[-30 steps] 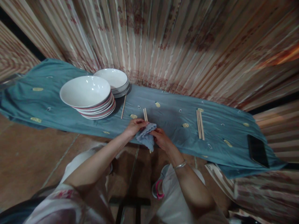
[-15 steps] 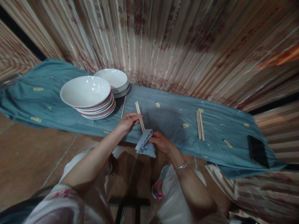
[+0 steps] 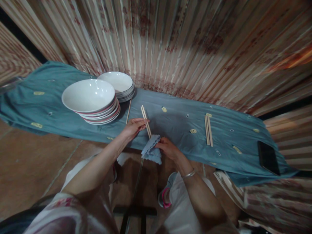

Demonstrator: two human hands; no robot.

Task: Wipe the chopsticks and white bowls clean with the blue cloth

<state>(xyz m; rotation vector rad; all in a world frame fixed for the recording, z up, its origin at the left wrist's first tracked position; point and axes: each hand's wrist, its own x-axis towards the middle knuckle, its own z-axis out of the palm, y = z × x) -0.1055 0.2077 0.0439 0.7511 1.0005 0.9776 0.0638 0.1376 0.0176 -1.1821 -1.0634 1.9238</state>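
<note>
A pair of light wooden chopsticks [image 3: 145, 117] is pinched in my left hand [image 3: 134, 127], tilted with the far ends up and to the left. My right hand [image 3: 167, 147] is closed on a pale blue cloth [image 3: 151, 149] with a scalloped edge. The cloth is folded around the near ends of the chopsticks, so those ends are hidden. Just left of my left hand, a single chopstick [image 3: 128, 112] lies on the blue-green tablecloth [image 3: 175, 122].
A stack of white bowls [image 3: 89, 96] with red-rimmed dishes stands on the left, with a stack of smaller dishes [image 3: 117, 83] behind it. More chopsticks [image 3: 208, 130] lie right of centre. A dark phone [image 3: 268, 157] rests near the right end. A pleated curtain [image 3: 158, 45] hangs behind.
Very little differs. The hanging part of the cloth has shifted slightly at my right hand; both hands keep their hold in nearly the same place.
</note>
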